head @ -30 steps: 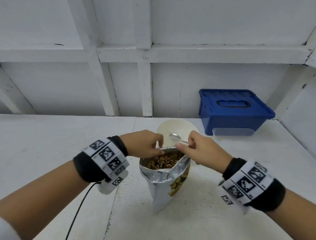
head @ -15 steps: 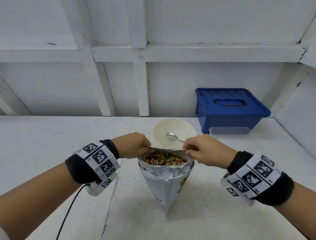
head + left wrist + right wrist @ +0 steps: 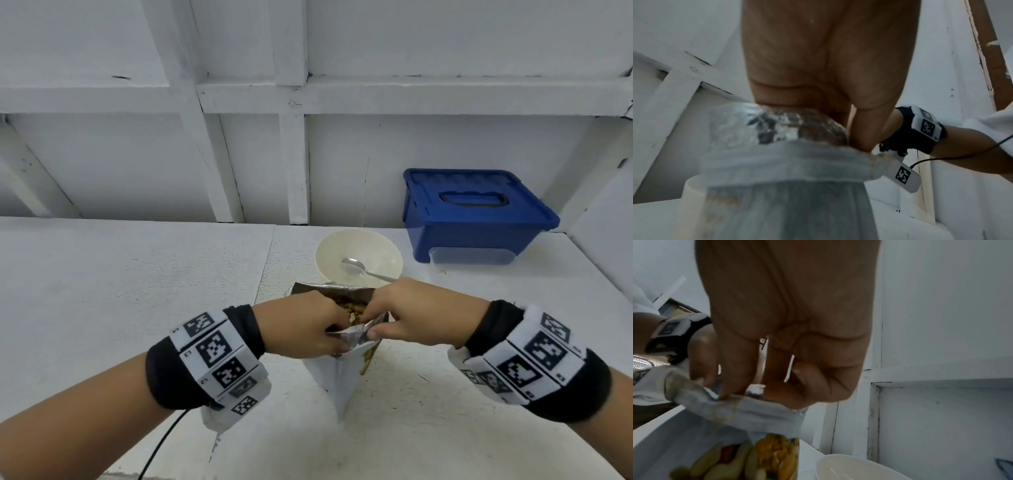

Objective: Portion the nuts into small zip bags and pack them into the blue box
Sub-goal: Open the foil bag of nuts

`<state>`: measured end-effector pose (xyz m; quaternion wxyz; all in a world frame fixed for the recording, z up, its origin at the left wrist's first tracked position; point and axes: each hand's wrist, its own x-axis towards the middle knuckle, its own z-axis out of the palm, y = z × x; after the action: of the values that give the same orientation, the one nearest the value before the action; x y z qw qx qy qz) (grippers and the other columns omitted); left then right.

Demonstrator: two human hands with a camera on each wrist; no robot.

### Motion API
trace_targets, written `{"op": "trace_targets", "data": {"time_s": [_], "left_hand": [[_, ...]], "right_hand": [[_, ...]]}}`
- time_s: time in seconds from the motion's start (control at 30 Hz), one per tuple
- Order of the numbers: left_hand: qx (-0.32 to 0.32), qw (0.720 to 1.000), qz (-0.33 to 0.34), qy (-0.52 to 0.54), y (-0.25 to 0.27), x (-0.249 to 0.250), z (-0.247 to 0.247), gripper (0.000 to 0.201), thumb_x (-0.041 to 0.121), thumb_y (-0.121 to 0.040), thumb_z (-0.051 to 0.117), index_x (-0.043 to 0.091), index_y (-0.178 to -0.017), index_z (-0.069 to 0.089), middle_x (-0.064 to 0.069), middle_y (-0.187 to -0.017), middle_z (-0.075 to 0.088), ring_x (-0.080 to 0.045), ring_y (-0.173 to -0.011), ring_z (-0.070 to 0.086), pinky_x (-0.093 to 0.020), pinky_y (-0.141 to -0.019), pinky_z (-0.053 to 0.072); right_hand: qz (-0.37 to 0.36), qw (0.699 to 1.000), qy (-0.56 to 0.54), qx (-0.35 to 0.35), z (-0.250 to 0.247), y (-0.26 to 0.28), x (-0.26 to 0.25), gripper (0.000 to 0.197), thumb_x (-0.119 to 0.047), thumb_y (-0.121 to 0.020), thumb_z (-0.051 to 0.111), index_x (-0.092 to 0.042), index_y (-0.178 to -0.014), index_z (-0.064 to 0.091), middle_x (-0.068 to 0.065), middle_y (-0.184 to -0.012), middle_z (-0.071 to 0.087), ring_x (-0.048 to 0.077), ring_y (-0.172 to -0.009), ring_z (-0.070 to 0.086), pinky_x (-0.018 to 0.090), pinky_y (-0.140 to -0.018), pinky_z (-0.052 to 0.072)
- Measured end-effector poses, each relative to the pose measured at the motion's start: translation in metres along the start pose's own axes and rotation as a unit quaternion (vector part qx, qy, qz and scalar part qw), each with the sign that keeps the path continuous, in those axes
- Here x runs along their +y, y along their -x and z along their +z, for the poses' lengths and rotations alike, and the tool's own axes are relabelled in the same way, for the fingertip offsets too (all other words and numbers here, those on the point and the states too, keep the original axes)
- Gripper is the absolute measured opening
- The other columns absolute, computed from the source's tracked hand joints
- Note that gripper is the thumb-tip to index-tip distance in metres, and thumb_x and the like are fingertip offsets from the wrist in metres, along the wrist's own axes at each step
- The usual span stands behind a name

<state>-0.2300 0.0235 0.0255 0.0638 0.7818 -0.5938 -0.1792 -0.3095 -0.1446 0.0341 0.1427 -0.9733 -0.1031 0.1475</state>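
Note:
A silver foil nut bag stands upright on the white table, its mouth pulled wide, with brown nuts showing inside. My left hand and right hand both pinch the near rim of the bag, close together. The left wrist view shows the foil top under my fingers. In the right wrist view my thumb and fingers pinch the folded rim, above the printed front. The blue box sits lidded at the back right. No small zip bags are visible.
A cream bowl with a metal spoon in it stands just behind the nut bag. A clear container lies against the front of the blue box. White wall beams rise behind the table. A black cable trails from my left wrist.
Both hands have moved from the sides of the bag's mouth to its near rim, coming together. The rim is now pulled toward me and the bag sits lower in view.

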Motion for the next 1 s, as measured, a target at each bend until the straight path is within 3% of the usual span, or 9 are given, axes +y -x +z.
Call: {"op": "trace_targets", "data": {"time_s": [0.13, 0.3, 0.4, 0.47, 0.57, 0.67, 0.8, 0.9, 1.0], "left_hand": [[0.077, 0.997, -0.013, -0.014, 0.005, 0.006, 0.012, 0.024, 0.020, -0.087, 0.053, 0.021, -0.068, 0.038, 0.009, -0.066, 0.039, -0.010, -0.065, 0.034, -0.022, -0.052, 0.023], [0.122, 0.992, -0.025, -0.020, 0.012, 0.011, 0.016, 0.013, 0.028, -0.090, 0.052, 0.021, -0.080, 0.047, 0.010, -0.079, 0.044, -0.014, -0.079, 0.049, -0.023, -0.057, 0.025], [0.142, 0.988, 0.002, -0.069, 0.016, 0.011, 0.021, 0.025, 0.034, -0.092, 0.042, 0.014, -0.093, 0.057, 0.001, -0.088, 0.059, -0.020, -0.082, 0.057, -0.026, -0.056, 0.027], [0.175, 0.980, 0.028, -0.092, 0.018, 0.014, 0.021, 0.036, 0.036, -0.090, 0.034, 0.012, -0.087, 0.060, -0.002, -0.076, 0.063, -0.024, -0.066, 0.059, -0.024, -0.047, 0.023], [0.158, 0.981, 0.006, -0.115, 0.022, 0.019, 0.020, 0.027, 0.032, -0.096, 0.035, 0.019, -0.098, 0.059, 0.000, -0.081, 0.058, -0.022, -0.074, 0.056, -0.025, -0.057, 0.028], [0.127, 0.987, 0.014, -0.102, 0.032, 0.021, 0.010, 0.020, 0.027, -0.086, 0.047, 0.022, -0.071, 0.059, 0.005, -0.055, 0.052, -0.018, -0.047, 0.050, -0.018, -0.042, 0.014], [0.139, 0.982, 0.036, -0.122, 0.035, 0.006, 0.019, 0.027, 0.032, -0.077, 0.039, 0.023, -0.057, 0.054, 0.006, -0.041, 0.044, -0.014, -0.033, 0.034, -0.010, -0.044, 0.001], [0.121, 0.987, 0.033, -0.100, 0.032, 0.010, 0.017, 0.041, 0.041, -0.083, 0.024, 0.019, -0.067, 0.054, 0.005, -0.052, 0.042, -0.016, -0.046, 0.033, -0.019, -0.041, 0.016], [0.132, 0.991, 0.022, 0.026, 0.027, 0.001, 0.010, 0.049, 0.050, -0.086, 0.024, 0.017, -0.074, 0.057, 0.005, -0.062, 0.055, -0.013, -0.056, 0.047, -0.025, -0.054, 0.037]], "right_hand": [[0.012, 0.999, 0.039, 0.025, 0.006, 0.000, -0.006, 0.017, -0.037, -0.085, 0.059, -0.023, -0.096, 0.061, -0.008, -0.093, 0.054, 0.011, -0.085, 0.048, 0.030, -0.075, 0.045], [-0.012, 0.996, -0.051, 0.071, -0.007, 0.002, 0.002, 0.017, -0.037, -0.084, 0.062, -0.029, -0.096, 0.069, -0.011, -0.101, 0.051, -0.006, -0.080, 0.046, 0.008, -0.070, 0.035], [-0.019, 0.994, -0.003, 0.109, -0.010, -0.011, -0.003, 0.021, -0.040, -0.085, 0.060, -0.034, -0.103, 0.068, -0.005, -0.114, 0.037, 0.006, -0.090, 0.039, 0.023, -0.083, 0.039], [0.001, 0.994, 0.078, 0.079, -0.004, -0.028, -0.009, 0.025, -0.036, -0.088, 0.055, -0.037, -0.112, 0.062, -0.003, -0.107, 0.035, 0.014, -0.094, 0.040, 0.029, -0.081, 0.039], [0.045, 0.993, 0.067, 0.090, -0.004, -0.047, -0.009, 0.033, -0.016, -0.093, 0.046, -0.033, -0.118, 0.060, -0.003, -0.093, 0.036, 0.021, -0.095, 0.050, 0.026, -0.072, 0.033], [0.073, 0.990, 0.007, 0.122, -0.013, -0.055, 0.001, 0.039, -0.003, -0.089, 0.045, -0.025, -0.114, 0.066, -0.005, -0.093, 0.043, 0.015, -0.093, 0.046, 0.020, -0.075, 0.030], [0.087, 0.981, -0.091, 0.145, -0.014, -0.059, 0.007, 0.043, 0.004, -0.081, 0.044, -0.020, -0.103, 0.072, -0.002, -0.102, 0.067, 0.009, -0.086, 0.048, 0.019, -0.076, 0.039], [0.092, 0.980, -0.083, 0.157, -0.006, -0.061, 0.009, 0.040, -0.001, -0.083, 0.045, -0.023, -0.103, 0.072, 0.000, -0.109, 0.068, 0.011, -0.091, 0.053, 0.019, -0.081, 0.040], [0.099, 0.979, -0.072, 0.163, -0.005, -0.047, 0.006, 0.033, -0.011, -0.090, 0.046, -0.025, -0.111, 0.068, 0.004, -0.105, 0.065, 0.007, -0.077, 0.048, 0.021, -0.077, 0.039]]}}
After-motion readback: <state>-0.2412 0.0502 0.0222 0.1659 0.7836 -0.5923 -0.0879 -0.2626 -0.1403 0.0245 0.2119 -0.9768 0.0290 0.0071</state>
